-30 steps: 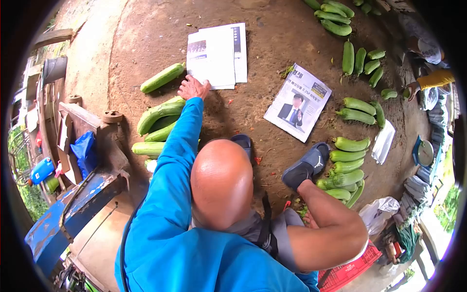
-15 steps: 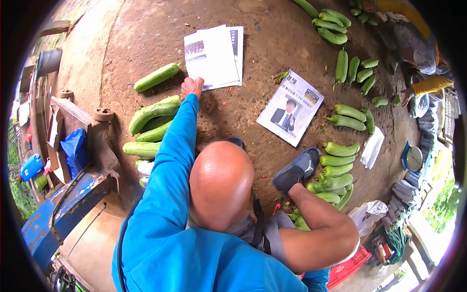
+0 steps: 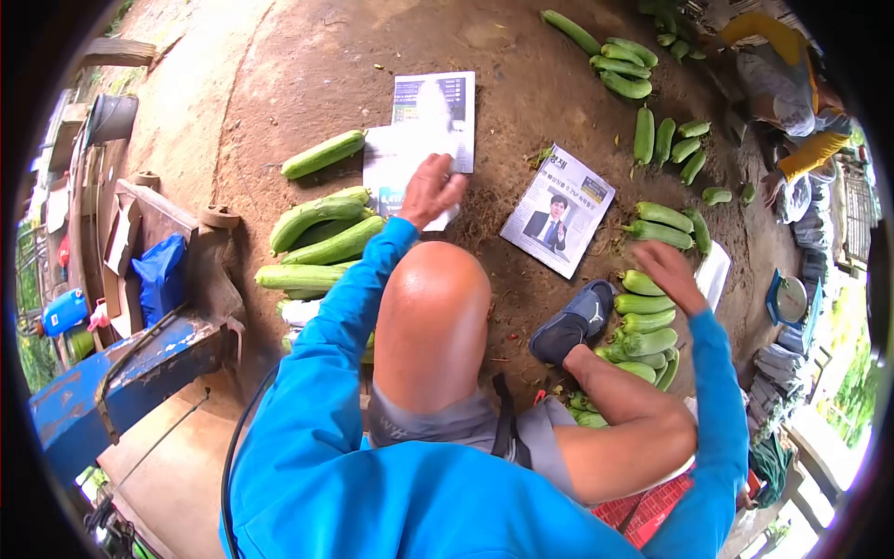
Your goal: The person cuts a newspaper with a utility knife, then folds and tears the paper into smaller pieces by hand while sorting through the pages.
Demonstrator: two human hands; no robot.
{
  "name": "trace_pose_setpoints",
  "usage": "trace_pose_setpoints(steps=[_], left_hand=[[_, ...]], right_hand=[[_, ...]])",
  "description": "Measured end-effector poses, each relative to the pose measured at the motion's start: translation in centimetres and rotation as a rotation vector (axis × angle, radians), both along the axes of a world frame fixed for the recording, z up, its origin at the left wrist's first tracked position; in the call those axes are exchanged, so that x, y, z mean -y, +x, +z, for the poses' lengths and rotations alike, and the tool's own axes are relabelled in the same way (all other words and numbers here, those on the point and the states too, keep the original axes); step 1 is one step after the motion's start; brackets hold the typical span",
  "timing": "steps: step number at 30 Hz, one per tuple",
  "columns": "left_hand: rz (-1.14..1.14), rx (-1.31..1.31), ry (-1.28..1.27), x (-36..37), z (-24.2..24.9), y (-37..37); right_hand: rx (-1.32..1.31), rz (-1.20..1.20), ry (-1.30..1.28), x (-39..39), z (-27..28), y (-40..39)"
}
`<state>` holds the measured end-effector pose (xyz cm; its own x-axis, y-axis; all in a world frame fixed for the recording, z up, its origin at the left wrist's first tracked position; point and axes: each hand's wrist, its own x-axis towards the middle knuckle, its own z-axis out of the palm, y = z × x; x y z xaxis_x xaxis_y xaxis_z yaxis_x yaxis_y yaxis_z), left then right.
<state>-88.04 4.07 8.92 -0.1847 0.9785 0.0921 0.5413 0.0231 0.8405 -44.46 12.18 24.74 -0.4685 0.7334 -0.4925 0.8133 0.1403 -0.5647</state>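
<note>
My left hand point(image 3: 435, 193) is over a pale newspaper sheet point(image 3: 386, 154), its fingers loosely bent and somewhat apart; a grip on the paper does not show. Beyond it, partly overlapped, lies a second newspaper sheet point(image 3: 461, 121) with dark print. My right hand point(image 3: 669, 275) hovers beside the top of a row of long green gourds point(image 3: 644, 305), fingers stretched leftward and holding nothing. Between both hands, a newspaper point(image 3: 559, 216) with a photo of a person in a suit lies on the ground. Several more green gourds point(image 3: 335, 244) lie left of my left hand.
More gourds point(image 3: 622, 67) lie on the dirt ground point(image 3: 307, 70) at the upper right. A co-worker's yellow sleeve point(image 3: 808, 158) shows at the far right. A blue-painted beam point(image 3: 121, 377) and blue bag point(image 3: 161, 278) stand at left. A red crate point(image 3: 643, 512) is beside my leg.
My left hand has moved right from the corner of the newspaper. The pale sheet has shifted toward me, uncovering more of the printed one. My right hand has come into view by the gourds.
</note>
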Motion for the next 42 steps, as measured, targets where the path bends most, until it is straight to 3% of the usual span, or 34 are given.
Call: trace_pose_setpoints(steps=[1, 2, 5, 6, 7, 9, 10, 12, 13, 17, 19, 21, 24, 28, 31, 35, 38, 40, 42], left_hand=[[-0.061, -0.093, 0.007, 0.5, 0.2, 1.2], [-0.094, -0.078, -0.002, 1.1, 0.1, 2.4], [-0.198, 0.068, -0.161, 3.2, 1.2, 5.7], [-0.230, 0.152, -0.075, 4.3, 0.8, 6.7], [-0.260, 0.237, 0.011, 5.3, 0.3, 7.4], [-0.309, 0.184, -0.054, 7.1, -0.8, 8.1], [-0.357, 0.122, -0.112, 7.8, -1.1, 8.3], [-0.361, 0.057, -0.121, 8.3, -1.2, 7.2], [-0.363, -0.008, -0.120, 8.3, -1.3, 6.6], [0.084, -0.221, -0.138, 7.2, -6.5, 2.6], [0.190, -0.392, -0.309, 7.0, -8.2, 0.9], [0.253, -0.452, -0.533, 6.9, -9.5, 0.4], [0.269, -0.449, -0.665, 7.4, -8.5, 1.9], [0.177, -0.491, -0.639, 8.2, -8.4, 3.4], [0.171, -0.511, -0.634, 8.6, -8.3, 4.4], [0.081, -0.577, -0.587, 9.2, -8.1, 4.6], [0.136, -0.543, -0.567, 10.1, -8.5, 5.4], [0.165, -0.549, -0.585, 10.4, -8.9, 5.9], [0.214, -0.543, -0.560, 10.5, -9.1, 6.2]], right_hand=[[0.009, 0.019, -0.120, -0.7, -2.6, -3.1], [-0.139, -0.093, -0.280, -0.1, -6.1, -6.3], [-0.227, -0.320, -0.581, 2.8, -9.6, -16.9], [-0.321, -0.447, -0.573, 4.5, -10.2, -19.3], [-0.485, -0.435, -0.672, 4.7, -14.3, -20.1], [-0.369, -0.439, -0.291, 6.7, -19.9, -19.7], [-0.364, -0.442, -0.298, 7.7, -20.4, -19.1], [-0.419, -0.684, -0.351, 9.5, -21.1, -17.2], [-0.347, -0.602, -0.203, 9.6, -21.4, -15.8], [-0.480, -0.801, -0.207, 10.8, -23.7, -10.1], [-0.346, -0.825, -0.144, 11.2, -28.2, -6.5], [-0.376, -0.874, -0.178, 11.9, -26.3, -6.2], [-0.376, -0.928, -0.214, 13.1, -24.5, -6.2], [-0.287, -0.957, -0.232, 13.7, -23.3, -6.6], [-0.388, -1.000, -0.201, 14.3, -26.3, -5.9], [-0.321, -1.035, -0.265, 13.7, -26.5, -5.5], [-0.386, -1.131, -0.408, 13.5, -26.8, -5.4], [-0.415, -0.989, -0.337, 13.1, -26.3, -5.5], [-0.514, -1.062, -0.370, 12.5, -25.5, -6.2]])
